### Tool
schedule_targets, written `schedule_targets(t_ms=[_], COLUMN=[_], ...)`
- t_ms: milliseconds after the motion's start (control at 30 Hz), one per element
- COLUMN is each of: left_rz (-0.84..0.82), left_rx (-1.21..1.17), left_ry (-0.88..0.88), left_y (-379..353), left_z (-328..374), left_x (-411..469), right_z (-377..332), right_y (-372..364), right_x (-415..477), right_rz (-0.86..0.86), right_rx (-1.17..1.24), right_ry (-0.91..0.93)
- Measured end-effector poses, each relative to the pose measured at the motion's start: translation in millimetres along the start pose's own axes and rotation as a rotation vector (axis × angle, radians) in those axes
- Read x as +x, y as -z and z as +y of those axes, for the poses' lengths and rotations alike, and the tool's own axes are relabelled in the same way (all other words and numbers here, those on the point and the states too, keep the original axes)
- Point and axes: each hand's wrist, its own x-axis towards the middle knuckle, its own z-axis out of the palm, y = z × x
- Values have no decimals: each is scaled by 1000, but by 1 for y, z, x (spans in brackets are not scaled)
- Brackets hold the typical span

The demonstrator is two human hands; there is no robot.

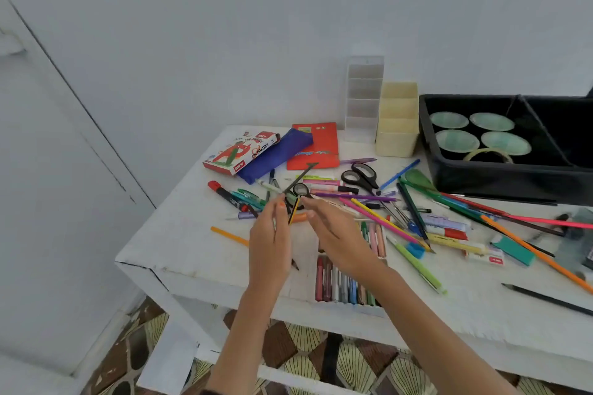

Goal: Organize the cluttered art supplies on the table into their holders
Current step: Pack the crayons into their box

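Head view: left hand pinches thin dark stick; right hand flat, empty.

Left hand in pinch grip, right hand apparently flat

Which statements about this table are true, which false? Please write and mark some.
The left hand grips a dark pencil. True.
The cream holder is full of pens. False: the cream holder looks empty.
The black scissors lie on the table. True.
The oil pastels box sits in the black tray. False: the oil pastels box lies on the table, outside the black tray.
The right hand grips the scissors. False: the right hand has straight fingers, apart from them.
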Motion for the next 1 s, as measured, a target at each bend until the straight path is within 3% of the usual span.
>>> schedule_targets(t_ms=[167,367,700,1000], left_rz=[92,133,179,283], left_rx=[-105,-42,-147,-420], left_ry=[90,134,571,475], left_y=[24,53,65,65], left_z=[-11,-48,-137,-123], left_x=[70,164,274,268], right_z=[-10,-4,22,9], right_y=[-18,-57,-116,-122], right_x=[73,173,260,256], right_rz=[28,156,315,377], right_rx=[151,185,177,532], right_ry=[-41,-176,-418,-442])
